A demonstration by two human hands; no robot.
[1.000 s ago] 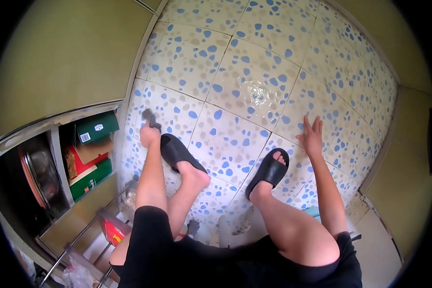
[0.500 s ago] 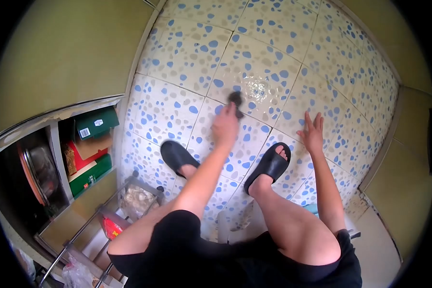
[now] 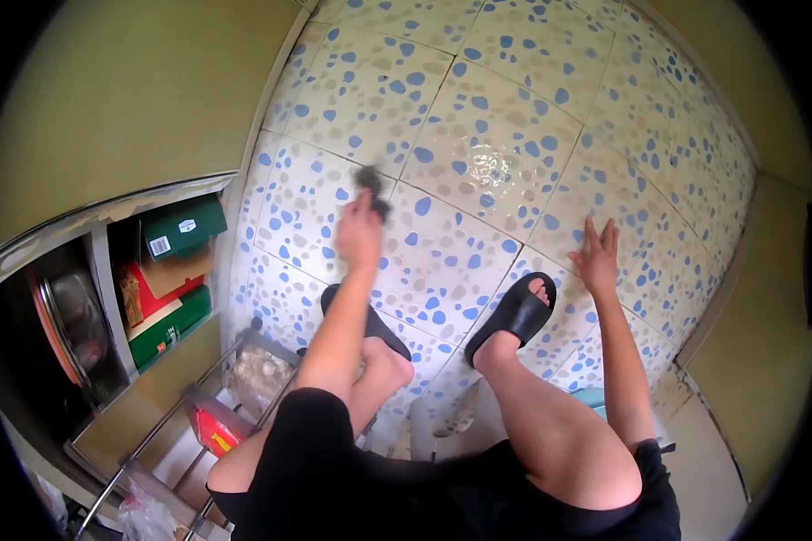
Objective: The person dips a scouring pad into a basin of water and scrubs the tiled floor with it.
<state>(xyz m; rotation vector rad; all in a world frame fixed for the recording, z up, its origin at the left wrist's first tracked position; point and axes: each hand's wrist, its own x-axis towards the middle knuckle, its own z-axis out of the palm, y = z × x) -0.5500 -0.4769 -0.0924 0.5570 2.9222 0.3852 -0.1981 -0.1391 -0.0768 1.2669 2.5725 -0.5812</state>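
Observation:
On the left, my left hand (image 3: 360, 236) grips a small dark grey pad (image 3: 371, 193) against the tiled floor (image 3: 460, 270); both are blurred by motion. The pad sticks out past my fingertips on either side. My right hand (image 3: 596, 261) is at the right with its fingers spread and nothing in it, at or just above the tiles. Blue and grey spots pattern the pale tiles. A shiny wet-looking patch (image 3: 492, 171) shows between and beyond my hands. Below my hands are my feet in black slippers (image 3: 517, 312), the left one partly hidden by my left forearm.
An open cupboard (image 3: 99, 298) at the left holds green and red boxes (image 3: 185, 230) and round pans or lids (image 3: 72, 316). Below it stands a pulled-out wire rack (image 3: 144, 451) with plastic bags and a red packet (image 3: 215, 433). Cabinet panels (image 3: 740, 270) border the floor's right side.
My left hand with the pad swept from the far left across to the middle, then back left to between those spots. My right hand stays spread at the right. The view has shifted slightly.

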